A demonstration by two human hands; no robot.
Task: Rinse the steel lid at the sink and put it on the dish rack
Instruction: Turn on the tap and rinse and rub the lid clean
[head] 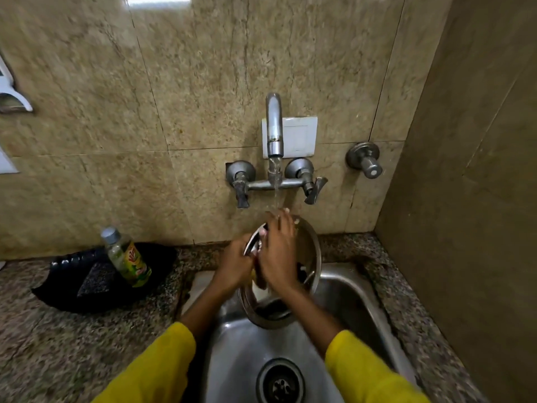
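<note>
The round steel lid (308,251) is held tilted on edge over the steel sink (357,298), under the running tap (273,123). My left hand (234,264) grips the lid at its left rim and handle. My right hand (277,251) lies flat across the lid's face, fingers spread, with water falling onto the fingertips. Both hands hide much of the lid. No dish rack is in view.
A bottle of green dish liquid (128,257) stands on a black tray (72,283) with a dark scrub pad, on the granite counter left of the sink. Two tap handles (241,187) and a separate valve (367,162) jut from the tiled wall. The drain (280,383) lies below.
</note>
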